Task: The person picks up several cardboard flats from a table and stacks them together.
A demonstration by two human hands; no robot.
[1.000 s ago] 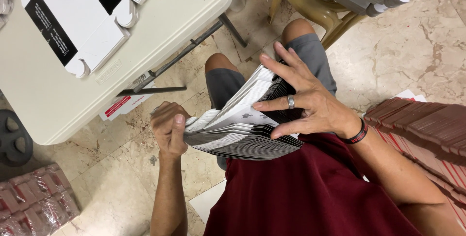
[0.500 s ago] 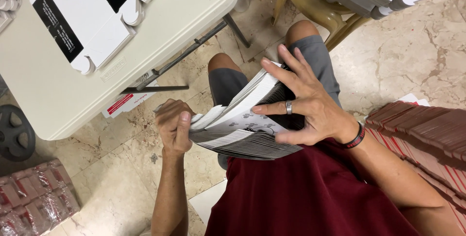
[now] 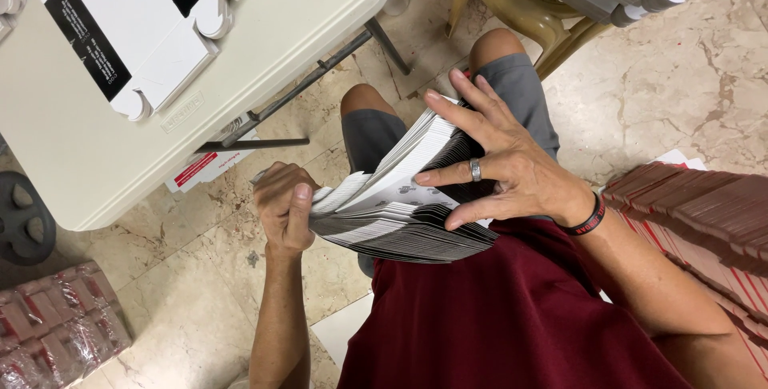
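A thick stack of flat black-and-white carton blanks [image 3: 392,205] rests over my lap, fanned along its left edge. My left hand [image 3: 284,205] grips that fanned edge, thumb pressed on top of the sheets. My right hand [image 3: 500,165] lies spread over the top of the stack with fingers splayed and a ring on one finger; a dark wristband sits on that wrist. My knees in grey shorts and a maroon shirt show beneath.
A cream folding table [image 3: 240,93] at upper left carries an unfolded white-and-black carton blank [image 3: 128,37]. A yellow chair [image 3: 520,5] with more blanks stands at the top. Wrapped reddish packs [image 3: 56,333] lie lower left, a reddish stack [image 3: 704,213] at right.
The stack and both hands sit slightly lower and to the right in view as the camera shifted. My left thumb has settled more firmly onto the fanned edge.
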